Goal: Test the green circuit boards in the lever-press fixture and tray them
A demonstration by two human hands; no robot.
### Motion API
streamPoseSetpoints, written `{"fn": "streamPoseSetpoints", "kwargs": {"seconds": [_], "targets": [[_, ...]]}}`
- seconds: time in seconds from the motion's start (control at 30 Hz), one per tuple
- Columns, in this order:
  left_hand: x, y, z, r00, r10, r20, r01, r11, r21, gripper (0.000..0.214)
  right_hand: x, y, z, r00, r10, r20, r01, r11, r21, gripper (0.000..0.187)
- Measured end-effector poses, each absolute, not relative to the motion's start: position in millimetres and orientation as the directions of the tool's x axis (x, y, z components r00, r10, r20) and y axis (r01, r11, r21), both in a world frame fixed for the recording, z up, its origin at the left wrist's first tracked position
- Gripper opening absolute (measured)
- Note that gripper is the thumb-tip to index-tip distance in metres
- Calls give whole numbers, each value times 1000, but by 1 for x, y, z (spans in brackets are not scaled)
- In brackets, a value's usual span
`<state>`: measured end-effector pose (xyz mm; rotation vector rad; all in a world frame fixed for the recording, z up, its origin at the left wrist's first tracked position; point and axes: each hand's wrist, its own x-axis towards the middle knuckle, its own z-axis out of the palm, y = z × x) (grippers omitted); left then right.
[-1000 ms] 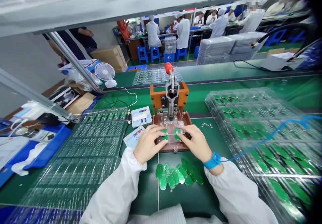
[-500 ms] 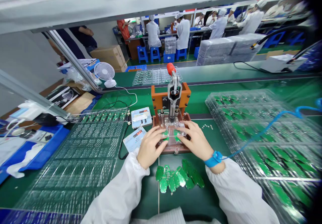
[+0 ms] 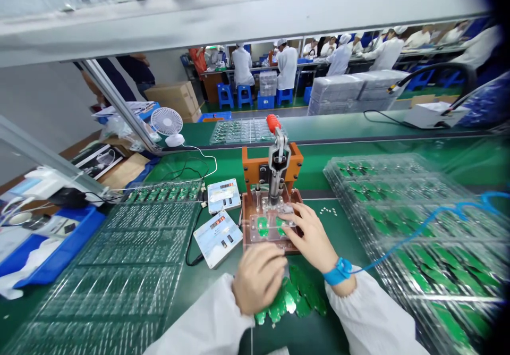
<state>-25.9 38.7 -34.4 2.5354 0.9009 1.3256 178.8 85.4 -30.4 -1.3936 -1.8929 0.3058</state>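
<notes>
The green worktop [image 3: 346,238] is flanked by a clear left tray [image 3: 131,259] and a right tray [image 3: 418,222] stocked with green boards. Between them the orange-framed press [image 3: 272,206] is set, with its red-knobbed lever [image 3: 278,150] standing up. Just in front of the press a loose pile [image 3: 298,296] of green boards is heaped on the worktop. Two boards [image 3: 263,226] are seated side by side in the press's clear bed.

The right hand [image 3: 313,235], with a blue wrist strap [image 3: 338,271] at its wrist, is laid open. Its fingertips rest on the right-hand board and nothing is gripped. The left hand [image 3: 258,283] is curled over the near edge of the pile, back upward. Whether a board is pinched beneath it cannot be told.

The seating is probably best done with each board pressed flat into its nest and checked for tilt before the lever is touched. Fingers are best kept out from under the press head. From the pile, a single board is best lifted by its edges, so that its neighbours are not dragged or scratched.
</notes>
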Motion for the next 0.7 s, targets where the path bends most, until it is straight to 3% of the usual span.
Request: {"fn": "streamPoseSetpoints", "kwargs": {"seconds": [0.17, 0.27, 0.37, 0.47, 0.63, 0.7], "targets": [[-12, 30, -46, 606, 499, 619, 388, -865, 318, 28, 191, 92, -13, -6, 868, 497, 686, 365, -629, 29], [-12, 32, -50, 618, 501, 606, 377, -865, 330, 26, 197, 102, 26, 127, 827, 548, 628, 361, -690, 28], [-15, 34, -52, 614, 504, 607, 357, -864, 355, 25, 193, 123, 76, 202, 760, 617, 499, 462, -733, 31], [-16, 35, -55, 623, 489, 610, 334, -872, 358, 25, 182, 162, 120, 153, 738, 658, 452, 540, -710, 42], [-18, 37, -58, 640, 462, 614, 318, -887, 336, 25, 161, 225, 171, -131, 934, 332, 239, 355, -904, 65], [-18, 37, -58, 642, 459, 613, 323, -888, 327, 25, 154, 226, 187, -205, 911, 359, 121, 387, -914, 65]]}}
